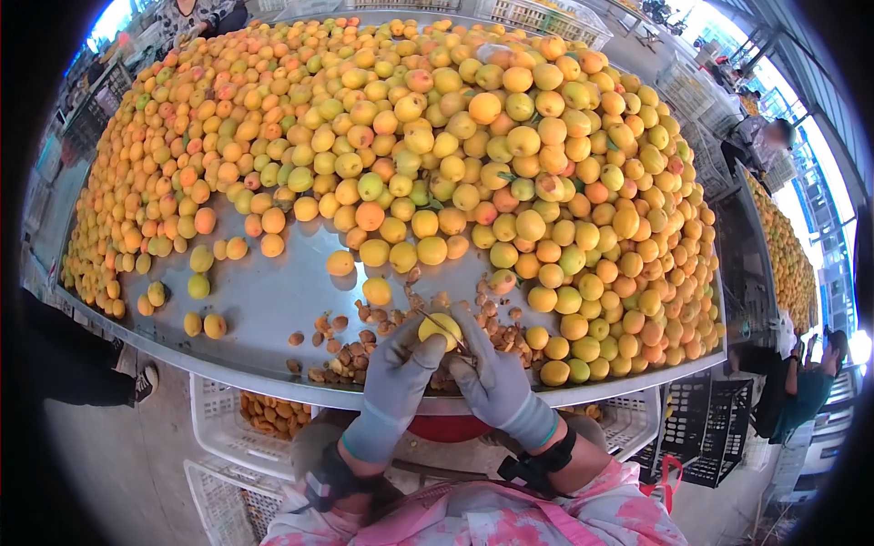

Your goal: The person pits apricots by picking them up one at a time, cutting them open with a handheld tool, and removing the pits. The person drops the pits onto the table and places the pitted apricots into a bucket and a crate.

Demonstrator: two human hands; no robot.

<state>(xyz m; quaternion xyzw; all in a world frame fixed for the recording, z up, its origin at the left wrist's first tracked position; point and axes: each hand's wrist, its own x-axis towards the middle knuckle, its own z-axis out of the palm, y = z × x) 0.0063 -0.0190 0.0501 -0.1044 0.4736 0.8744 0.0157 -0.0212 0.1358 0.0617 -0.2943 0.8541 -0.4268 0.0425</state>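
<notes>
My left hand (398,371), in a grey work glove, is closed around a yellow apricot (437,333) just above the table's front edge. My right hand (497,382), gloved alike, is closed at the fruit's right side. A thin dark strip, perhaps a narrow blade or wire, runs across the apricot toward the right fingers; its exact kind is too small to tell. Beneath and around both hands lie brown apricot pits (350,357) in a loose heap. A single apricot (377,291) rests just beyond the left fingertips.
A large mound of apricots (401,136) covers much of the metal table (282,282). White crates (218,423) below hold opened fruit. Black crates (715,428) stand at right. Other people are around: one at far left back, a dark trouser leg at left, others at right.
</notes>
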